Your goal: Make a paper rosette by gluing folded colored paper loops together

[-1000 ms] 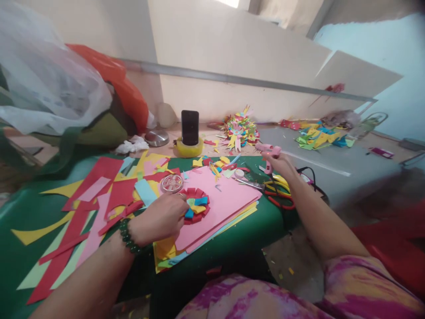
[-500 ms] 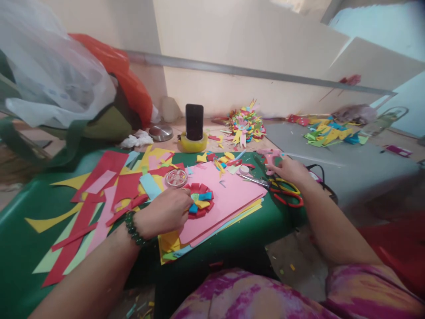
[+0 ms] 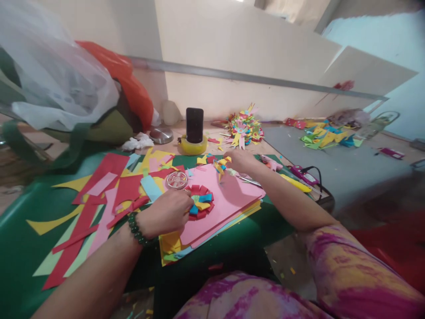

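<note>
My left hand (image 3: 166,213) rests closed on the left edge of a paper rosette (image 3: 200,202) of red, blue and yellow loops, holding it down on a pink sheet (image 3: 229,199). My right hand (image 3: 239,160) reaches over the far edge of the pink sheet, among small coloured paper scraps (image 3: 219,166). Its fingers curl down onto the scraps; what they grip is hidden. A pink glue gun (image 3: 270,162) lies just right of that hand, with scissors (image 3: 247,180) under the forearm.
Red, yellow and pink paper strips (image 3: 99,195) cover the green table (image 3: 20,248) on the left. A round clear container (image 3: 176,180) sits by the rosette. A phone (image 3: 194,125) stands in a yellow tape roll. A finished paper flower (image 3: 243,127) lies behind. Plastic bags (image 3: 59,79) pile at left.
My right hand left the glue gun lying on the table and moved left to the scraps at the pink sheet's far edge. My left hand stayed on the rosette.
</note>
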The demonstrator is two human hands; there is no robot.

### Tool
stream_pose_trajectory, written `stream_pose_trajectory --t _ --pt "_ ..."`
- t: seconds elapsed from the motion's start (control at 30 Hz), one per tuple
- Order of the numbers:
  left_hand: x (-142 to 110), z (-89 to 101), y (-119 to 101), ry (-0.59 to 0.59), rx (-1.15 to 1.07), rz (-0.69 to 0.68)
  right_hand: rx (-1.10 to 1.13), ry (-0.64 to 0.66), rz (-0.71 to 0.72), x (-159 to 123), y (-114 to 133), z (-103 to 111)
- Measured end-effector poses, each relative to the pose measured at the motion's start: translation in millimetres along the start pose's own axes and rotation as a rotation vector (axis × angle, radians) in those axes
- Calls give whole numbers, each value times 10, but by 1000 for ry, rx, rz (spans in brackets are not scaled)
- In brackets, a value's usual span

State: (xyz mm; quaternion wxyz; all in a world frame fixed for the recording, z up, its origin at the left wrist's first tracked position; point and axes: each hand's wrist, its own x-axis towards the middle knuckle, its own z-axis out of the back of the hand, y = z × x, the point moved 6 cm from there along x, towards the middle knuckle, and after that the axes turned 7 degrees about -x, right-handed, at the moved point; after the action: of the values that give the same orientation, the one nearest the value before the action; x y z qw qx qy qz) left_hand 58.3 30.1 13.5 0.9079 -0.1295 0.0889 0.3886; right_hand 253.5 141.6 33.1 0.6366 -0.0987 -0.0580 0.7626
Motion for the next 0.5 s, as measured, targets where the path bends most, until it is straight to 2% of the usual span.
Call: stream_pose_trajectory --t 0.1,0.23,0.4,0.5 --pt "-4 6 -3 -10 -7 -3 -19 31 23 225 86 -153" --pt "-9 8 -8 -10 -7 5 -13 19 -5 320 106 -222" --pt "-15 25 -16 -42 -25 -11 41 -47 -91 237 -69 -63" --pt "-18 27 -15 -42 -32 -16 287 -119 -141 154 -242 59"
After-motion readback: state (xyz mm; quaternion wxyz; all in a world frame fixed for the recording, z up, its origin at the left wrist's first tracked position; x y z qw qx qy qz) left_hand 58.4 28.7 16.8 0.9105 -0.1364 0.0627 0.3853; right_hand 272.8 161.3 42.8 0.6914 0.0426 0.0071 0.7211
